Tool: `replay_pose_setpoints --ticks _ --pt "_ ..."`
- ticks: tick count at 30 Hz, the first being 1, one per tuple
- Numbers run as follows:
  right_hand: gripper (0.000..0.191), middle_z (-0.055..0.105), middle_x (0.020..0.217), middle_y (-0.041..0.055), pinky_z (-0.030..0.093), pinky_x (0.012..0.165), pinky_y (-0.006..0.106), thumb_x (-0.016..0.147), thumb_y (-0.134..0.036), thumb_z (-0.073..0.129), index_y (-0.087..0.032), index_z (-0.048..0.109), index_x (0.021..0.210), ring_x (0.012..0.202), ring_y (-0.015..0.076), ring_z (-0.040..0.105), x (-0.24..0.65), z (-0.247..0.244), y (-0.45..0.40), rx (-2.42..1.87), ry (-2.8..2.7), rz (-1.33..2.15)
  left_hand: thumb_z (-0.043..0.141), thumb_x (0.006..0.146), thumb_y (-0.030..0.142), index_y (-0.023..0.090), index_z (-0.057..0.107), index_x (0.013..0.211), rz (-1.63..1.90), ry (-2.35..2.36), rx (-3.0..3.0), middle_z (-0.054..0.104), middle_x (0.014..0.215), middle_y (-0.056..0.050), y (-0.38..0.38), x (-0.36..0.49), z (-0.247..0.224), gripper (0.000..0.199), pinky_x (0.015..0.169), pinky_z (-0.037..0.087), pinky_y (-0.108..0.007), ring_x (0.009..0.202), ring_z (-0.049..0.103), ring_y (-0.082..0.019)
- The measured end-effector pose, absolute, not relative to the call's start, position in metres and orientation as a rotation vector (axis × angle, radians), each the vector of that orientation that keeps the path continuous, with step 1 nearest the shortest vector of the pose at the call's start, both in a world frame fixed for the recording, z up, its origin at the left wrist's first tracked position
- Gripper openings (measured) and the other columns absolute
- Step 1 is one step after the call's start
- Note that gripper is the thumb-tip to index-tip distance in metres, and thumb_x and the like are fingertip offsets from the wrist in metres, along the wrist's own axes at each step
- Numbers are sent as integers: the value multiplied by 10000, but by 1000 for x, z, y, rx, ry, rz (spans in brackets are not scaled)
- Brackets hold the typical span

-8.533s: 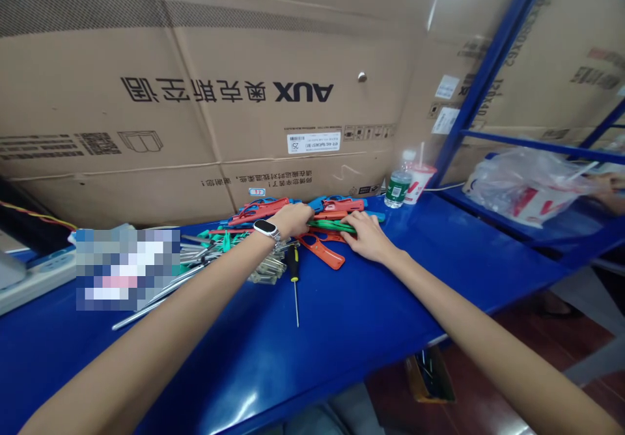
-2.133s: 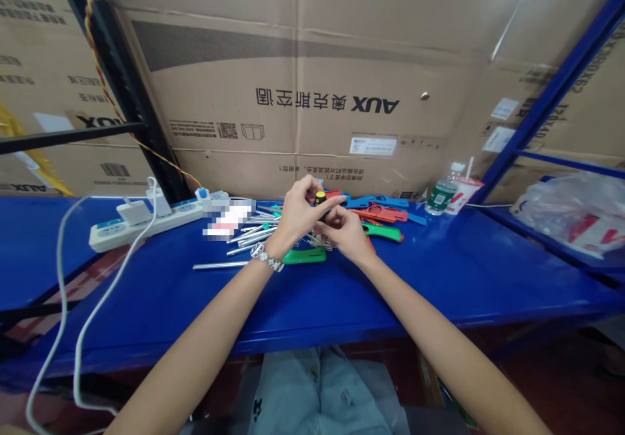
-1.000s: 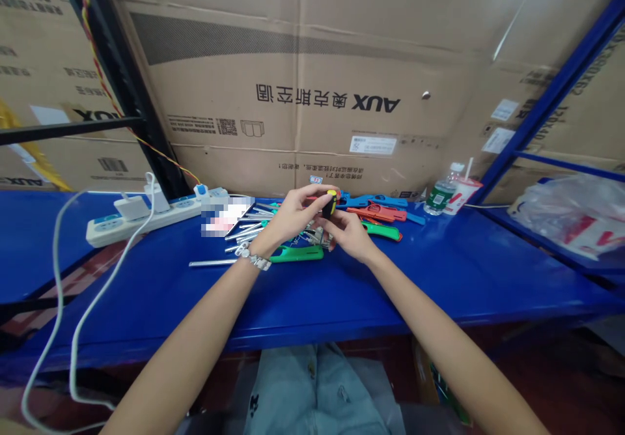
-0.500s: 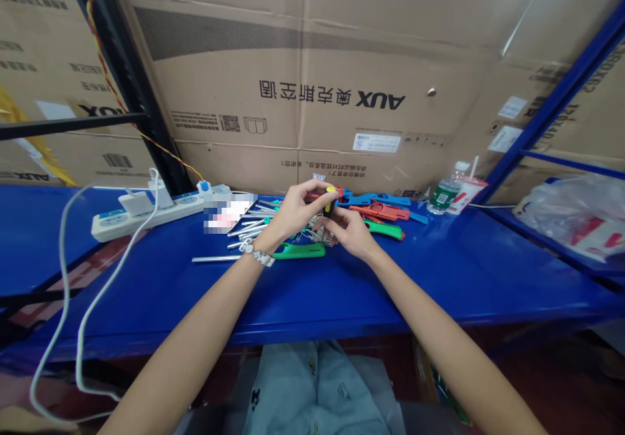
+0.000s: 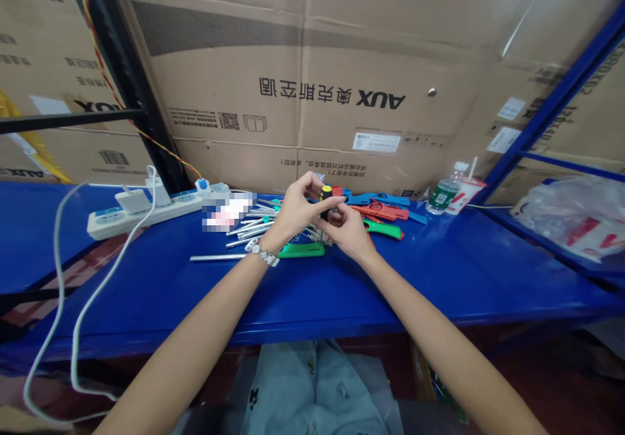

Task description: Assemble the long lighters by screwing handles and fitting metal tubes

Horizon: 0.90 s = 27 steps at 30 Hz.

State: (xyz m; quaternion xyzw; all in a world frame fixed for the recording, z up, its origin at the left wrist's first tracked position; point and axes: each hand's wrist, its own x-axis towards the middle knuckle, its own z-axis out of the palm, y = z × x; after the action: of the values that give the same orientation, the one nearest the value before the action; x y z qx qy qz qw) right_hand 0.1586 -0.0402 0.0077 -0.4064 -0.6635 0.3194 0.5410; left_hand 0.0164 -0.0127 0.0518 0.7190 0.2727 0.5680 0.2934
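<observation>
My left hand, with a metal watch at its wrist, is closed around a short black screwdriver with a yellow cap, held upright above the pile. Close beside it, my right hand has thumb and fingers pinched together under the handle; what they hold is hidden. Beneath the hands lies a green lighter handle with a long metal tube to its left. More metal tubes lie behind my left wrist. Red handle shells, blue ones and a green one spread out to the right.
A white power strip with plugs and trailing cables lies at the left, near a blurred phone-like item. A bottle and a paper cup stand at the right of the blue table. Cardboard boxes rise behind.
The screwdriver has tipped upright, with its yellow cap now on top. My left fingers have shifted around the handle, and my right hand has moved slightly up and left, closer to it.
</observation>
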Motion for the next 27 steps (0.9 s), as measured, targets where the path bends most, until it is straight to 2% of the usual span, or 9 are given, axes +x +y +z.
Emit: replay_pose_setpoints --ticks 2,4,8,11,14,17,21,24,27 --pt "431 567 600 -32 417 467 276 728 -572 787 -227 537 792 498 145 539 158 6 -38 -950 -1523 780 849 702 436 198 569 804 1555 781 1928 626 801 -10 -13 19 51 382 710 487 -289 748 587 -140" --pt "427 626 652 -2 447 485 290 759 -575 759 -226 513 752 522 158 581 160 8 -39 -908 -1567 846 759 805 462 200 622 910 1475 738 1949 659 878 -33 -15 16 52 314 734 494 -295 798 615 -153" --pt "372 709 780 45 479 520 309 838 -580 679 -217 599 838 552 164 611 165 15 -42 -884 -1713 922 591 933 476 213 664 952 1278 587 1956 683 879 -49 -17 7 53 274 669 493 -294 750 630 -158" --pt "379 681 718 14 472 511 303 808 -570 717 -228 602 920 532 163 601 162 13 -42 -934 -1643 861 757 809 440 201 595 800 1421 647 1924 632 778 -17 -12 10 51 289 644 477 -284 691 582 -136" --pt "452 639 650 -9 454 464 298 719 -595 785 -239 518 799 491 160 582 158 9 -40 -959 -1517 822 865 682 422 204 510 732 1581 769 1901 581 734 10 -9 16 49 420 666 472 -285 691 548 -129" --pt "478 681 707 27 468 455 302 736 -627 758 -238 480 722 521 169 605 161 11 -41 -925 -1563 871 757 805 459 205 598 880 1508 747 1959 652 885 -39 -12 14 49 309 718 491 -294 800 600 -156" --pt "386 724 831 57 479 450 294 842 -599 667 -220 599 870 551 169 631 166 16 -46 -885 -1701 962 565 950 454 210 643 1007 1253 589 2033 676 948 -65 -17 5 51 263 673 499 -287 798 627 -166" --pt "391 694 763 22 484 455 291 806 -562 723 -225 604 965 520 161 618 162 14 -47 -910 -1647 938 725 841 437 196 582 841 1387 665 2010 626 806 -21 -16 6 50 279 681 490 -281 737 587 -144" --pt "445 616 655 -23 479 449 284 715 -560 804 -229 561 886 490 152 594 158 9 -43 -943 -1528 887 838 716 431 198 518 790 1552 809 1992 595 783 2 -14 11 49 403 703 482 -281 735 563 -135"
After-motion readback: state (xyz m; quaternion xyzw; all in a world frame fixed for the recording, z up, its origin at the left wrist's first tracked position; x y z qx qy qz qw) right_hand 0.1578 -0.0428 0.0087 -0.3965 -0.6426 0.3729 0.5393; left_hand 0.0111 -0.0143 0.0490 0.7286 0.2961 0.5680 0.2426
